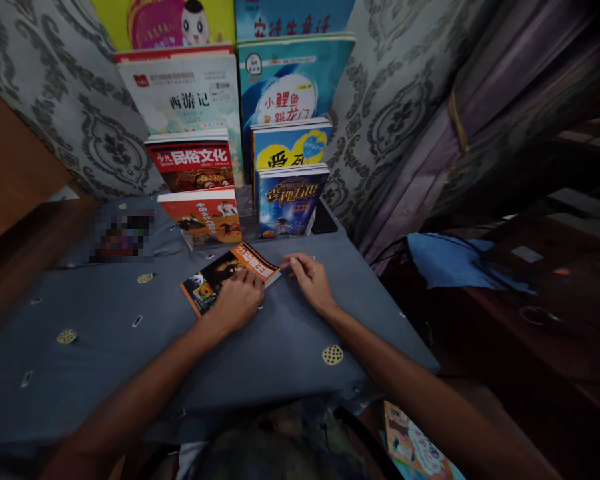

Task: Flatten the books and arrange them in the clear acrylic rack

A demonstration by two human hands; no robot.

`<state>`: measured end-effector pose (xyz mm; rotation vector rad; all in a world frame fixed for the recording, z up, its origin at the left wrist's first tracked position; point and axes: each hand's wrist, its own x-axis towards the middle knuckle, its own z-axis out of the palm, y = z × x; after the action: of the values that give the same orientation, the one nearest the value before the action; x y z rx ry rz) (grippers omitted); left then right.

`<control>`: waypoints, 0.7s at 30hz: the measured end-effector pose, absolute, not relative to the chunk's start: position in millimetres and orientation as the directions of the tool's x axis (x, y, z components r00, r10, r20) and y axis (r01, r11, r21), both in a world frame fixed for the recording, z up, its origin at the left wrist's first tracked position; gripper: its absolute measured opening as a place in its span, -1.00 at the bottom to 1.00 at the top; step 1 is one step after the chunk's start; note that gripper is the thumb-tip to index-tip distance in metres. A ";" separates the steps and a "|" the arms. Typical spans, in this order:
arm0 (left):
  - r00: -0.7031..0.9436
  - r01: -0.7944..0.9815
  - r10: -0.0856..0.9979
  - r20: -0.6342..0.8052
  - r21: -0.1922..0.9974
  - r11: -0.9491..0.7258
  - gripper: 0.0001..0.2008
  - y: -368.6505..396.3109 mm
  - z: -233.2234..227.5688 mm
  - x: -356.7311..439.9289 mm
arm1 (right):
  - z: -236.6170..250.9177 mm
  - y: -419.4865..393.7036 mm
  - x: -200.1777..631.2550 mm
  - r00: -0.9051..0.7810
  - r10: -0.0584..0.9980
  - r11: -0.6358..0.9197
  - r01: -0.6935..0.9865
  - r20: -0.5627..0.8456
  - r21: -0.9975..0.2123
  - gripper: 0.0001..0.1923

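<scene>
A thin paperback book (230, 264) with an orange and black cover and animal pictures lies tilted on the cloth-covered table. My left hand (240, 297) presses on its cover with bent fingers, holding it down near its lower right side. The book's right corner is slightly raised, and the white page edges show there. My right hand (310, 279) is just right of that corner, thumb and forefinger reaching toward it with the other fingers loosely curled. It appears to hold nothing, with a small gap to the pages.
Books stand in a tiered rack behind, among them a blue book (290, 203) and a red book (207, 217). A dark flat object (325, 219) lies beside the rack. Patterned curtains (380, 100) hang behind. A blue cloth (450, 260) lies right of the grey tablecloth (105, 373).
</scene>
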<state>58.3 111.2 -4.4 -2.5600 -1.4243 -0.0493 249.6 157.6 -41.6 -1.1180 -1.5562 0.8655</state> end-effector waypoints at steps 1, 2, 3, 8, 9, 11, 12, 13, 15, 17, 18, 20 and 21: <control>0.531 0.845 0.837 0.134 -0.160 -0.510 -0.81 111.2 -4.6 58.3 | -41.2 157.2 249.6 -0.084 0.947 0.321 0.244 0.309 -0.915 -0.57; 0.530 0.846 0.836 0.139 -0.155 -0.510 -0.82 111.2 -4.9 58.2 | -40.6 156.5 249.5 -0.087 0.946 0.325 0.255 0.313 -0.911 -0.57; 0.528 0.848 0.837 0.146 -0.152 -0.508 -0.82 111.1 -5.4 58.2 | -40.0 155.6 249.5 -0.089 0.943 0.333 0.270 0.321 -0.903 -0.57; 0.513 0.857 0.842 0.166 -0.153 -0.492 -0.78 109.8 -9.0 59.9 | -35.5 149.6 248.3 -0.207 0.892 0.450 0.466 0.401 -0.762 -0.65; 0.509 0.859 0.845 0.163 -0.155 -0.487 -0.77 109.2 -9.6 60.6 | -35.0 148.7 247.8 -0.247 0.881 0.472 0.516 0.404 -0.714 -0.67; 0.498 0.865 0.853 0.154 -0.155 -0.477 -0.76 108.2 -10.1 62.0 | -34.5 147.3 246.8 -0.294 0.872 0.487 0.601 0.392 -0.634 -0.70; 0.493 0.868 0.856 0.153 -0.151 -0.473 -0.76 107.8 -9.8 62.4 | -34.7 146.9 246.4 -0.303 0.873 0.484 0.631 0.383 -0.606 -0.70; 0.489 0.871 0.859 0.152 -0.143 -0.471 -0.76 107.7 -9.0 62.3 | -35.1 146.7 246.0 -0.306 0.875 0.480 0.653 0.375 -0.586 -0.70; 0.493 0.869 0.858 0.145 -0.122 -0.479 -0.75 108.4 -5.8 59.7 | -36.2 146.5 245.8 -0.308 0.877 0.474 0.677 0.369 -0.563 -0.71; 0.517 0.856 0.846 0.131 -0.090 -0.509 -0.75 110.4 -1.1 52.5 | -37.7 146.5 246.2 -0.315 0.874 0.481 0.672 0.370 -0.563 -0.72; 0.531 0.847 0.838 0.123 -0.069 -0.526 -0.75 111.7 1.2 46.6 | -38.4 146.5 246.6 -0.318 0.872 0.485 0.665 0.372 -0.568 -0.72; 0.527 0.849 0.839 0.133 -0.046 -0.526 -0.74 113.9 3.7 30.7 | -39.7 146.4 247.5 -0.324 0.868 0.493 0.651 0.375 -0.577 -0.71; 0.501 0.865 0.852 0.149 -0.054 -0.499 -0.74 114.3 3.5 21.0 | -40.1 146.1 247.9 -0.325 0.867 0.495 0.650 0.377 -0.577 -0.71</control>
<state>21.0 114.3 3.5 -2.6151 -1.5032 -0.1551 247.9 146.1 -40.1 -1.2416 -2.0827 0.4246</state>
